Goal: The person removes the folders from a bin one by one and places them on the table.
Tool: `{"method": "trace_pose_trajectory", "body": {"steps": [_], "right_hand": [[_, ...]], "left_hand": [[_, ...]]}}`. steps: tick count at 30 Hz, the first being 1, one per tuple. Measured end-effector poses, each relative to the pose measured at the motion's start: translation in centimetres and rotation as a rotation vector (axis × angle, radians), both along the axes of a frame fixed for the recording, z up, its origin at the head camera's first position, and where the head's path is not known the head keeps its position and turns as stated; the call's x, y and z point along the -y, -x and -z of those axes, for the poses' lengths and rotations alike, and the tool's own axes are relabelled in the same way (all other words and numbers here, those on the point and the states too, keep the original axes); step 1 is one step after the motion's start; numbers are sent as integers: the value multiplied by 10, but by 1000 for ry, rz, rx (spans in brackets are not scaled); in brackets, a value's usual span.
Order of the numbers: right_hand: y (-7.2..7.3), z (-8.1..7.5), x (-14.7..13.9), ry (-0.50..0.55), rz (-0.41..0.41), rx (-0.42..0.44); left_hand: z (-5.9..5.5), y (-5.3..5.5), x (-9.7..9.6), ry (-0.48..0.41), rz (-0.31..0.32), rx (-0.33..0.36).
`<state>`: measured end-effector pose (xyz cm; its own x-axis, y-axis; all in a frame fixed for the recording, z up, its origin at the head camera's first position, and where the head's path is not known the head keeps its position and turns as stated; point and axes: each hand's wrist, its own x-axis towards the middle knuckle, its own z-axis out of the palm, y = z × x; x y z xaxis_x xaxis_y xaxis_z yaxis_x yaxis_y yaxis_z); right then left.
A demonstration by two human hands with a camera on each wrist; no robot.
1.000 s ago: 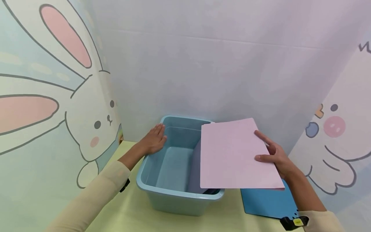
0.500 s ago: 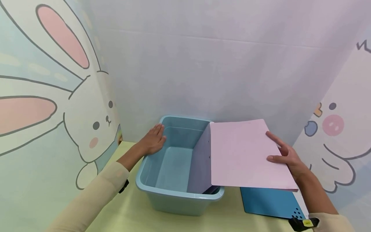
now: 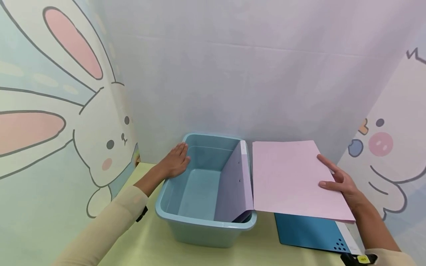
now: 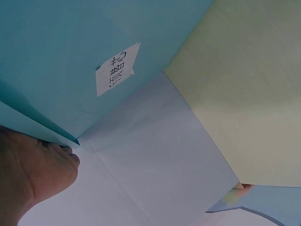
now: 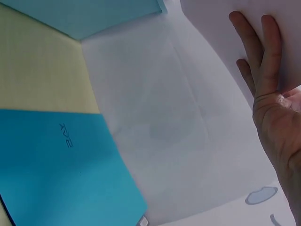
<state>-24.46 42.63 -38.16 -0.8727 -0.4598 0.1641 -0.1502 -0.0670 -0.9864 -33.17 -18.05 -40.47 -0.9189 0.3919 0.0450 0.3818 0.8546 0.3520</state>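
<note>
My right hand point(image 3: 342, 184) holds a pale pink folder point(image 3: 286, 175) by its right edge, thumb on top and fingers underneath. The folder is held up to the right of the blue plastic tub point(image 3: 206, 223). In the right wrist view several fingers point(image 5: 270, 52) lie straight along the folder's underside. My left hand point(image 3: 174, 162) rests on the tub's left rim with its fingers straight. Upright against the tub's right inner wall stands a purple binder point(image 3: 231, 184) with a white label on its spine. Something dark beneath the binder is mostly hidden.
A blue clipboard-like board point(image 3: 306, 232) with dark dots at one corner lies on the yellow-green table point(image 3: 159, 247), right of the tub, partly under the folder. White sheeting point(image 3: 249, 92) hangs behind. A label with handwriting point(image 4: 117, 69) is stuck to the tub's outer side.
The pink folder has moved right with my right hand, from over the tub to beyond its right rim. The binder's spine is now uncovered. My left hand stays on the rim.
</note>
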Motion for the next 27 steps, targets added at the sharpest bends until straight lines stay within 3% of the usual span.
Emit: {"method": "trace_pose_trajectory", "body": {"steps": [10, 20, 27], "right_hand": [[-2, 16, -24, 5, 39, 93], [-2, 51, -26, 28, -10, 148], [-1, 74, -19, -54, 8, 200]], "left_hand": [[0, 0, 0, -2, -3, -6], [1, -1, 0, -5, -9, -4], [-1, -2, -1, -9, -1, -3]]}}
